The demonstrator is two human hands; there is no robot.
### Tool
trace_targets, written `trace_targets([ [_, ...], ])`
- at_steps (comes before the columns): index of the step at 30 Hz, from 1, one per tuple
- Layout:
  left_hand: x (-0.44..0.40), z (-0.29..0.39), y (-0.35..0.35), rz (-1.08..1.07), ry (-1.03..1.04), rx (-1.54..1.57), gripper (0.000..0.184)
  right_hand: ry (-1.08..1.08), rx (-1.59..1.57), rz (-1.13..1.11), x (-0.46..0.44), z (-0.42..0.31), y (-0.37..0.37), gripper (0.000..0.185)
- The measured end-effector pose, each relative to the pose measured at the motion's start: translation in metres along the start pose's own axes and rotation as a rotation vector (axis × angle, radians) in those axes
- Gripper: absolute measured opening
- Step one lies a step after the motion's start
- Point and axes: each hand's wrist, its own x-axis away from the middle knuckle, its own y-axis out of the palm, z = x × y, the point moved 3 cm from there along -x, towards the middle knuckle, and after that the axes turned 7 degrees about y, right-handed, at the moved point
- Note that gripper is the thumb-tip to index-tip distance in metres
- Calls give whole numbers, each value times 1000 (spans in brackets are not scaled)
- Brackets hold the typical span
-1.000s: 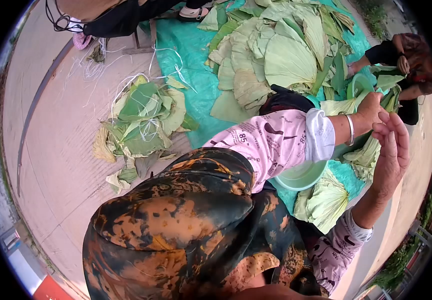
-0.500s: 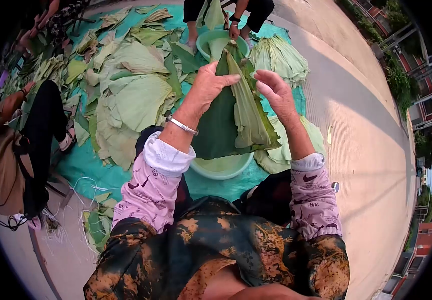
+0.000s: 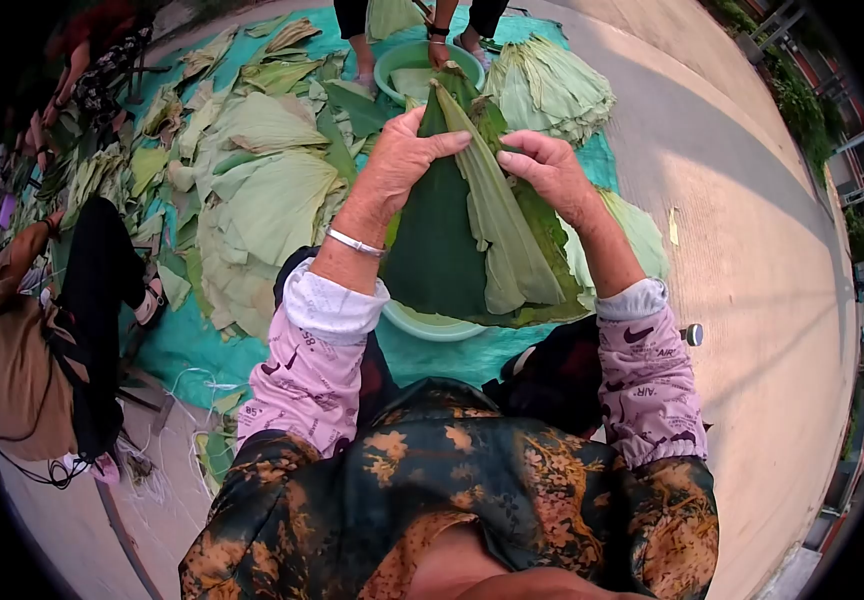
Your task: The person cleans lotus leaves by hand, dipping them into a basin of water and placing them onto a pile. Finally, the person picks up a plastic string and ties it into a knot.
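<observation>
A large folded lotus leaf (image 3: 442,230), dark green with a paler folded flap, hangs point-up in front of me. My left hand (image 3: 407,160) is closed on its left side near the top, thumb lying across the pale flap. On the right, my right hand (image 3: 550,175) pinches the leaf's edge between thumb and fingers. Beneath the leaf stands a pale green basin (image 3: 437,330), mostly hidden by it. More pale leaves (image 3: 637,235) lie just behind my right wrist.
A teal tarp (image 3: 202,350) carries a big heap of leaves (image 3: 262,215) at left and a fanned stack (image 3: 552,85) at far right. Across from me, a person's hand (image 3: 438,52) is at another basin (image 3: 386,75). Another person (image 3: 27,350) sits at left beside white strings (image 3: 157,455).
My right hand, apart from the leaf before, has closed on its right edge. The leaf is now spread wider, its lower edge shifted right. The far person's hand moved slightly left in view.
</observation>
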Motion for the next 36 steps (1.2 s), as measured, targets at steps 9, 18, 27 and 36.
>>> trace_targets([
  [9,1,4,-5,33,35,60,31,-115,77,185,-3,-3,7,21],
  [18,1,-2,-4,35,5,26,31,-421,279,449,1,-26,16,23],
  [27,1,-6,-3,-9,-9,-33,32,-560,410,614,4,-33,10,23],
  [36,-1,-16,-5,-23,-22,-69,30,-158,101,279,-10,2,7,16],
])
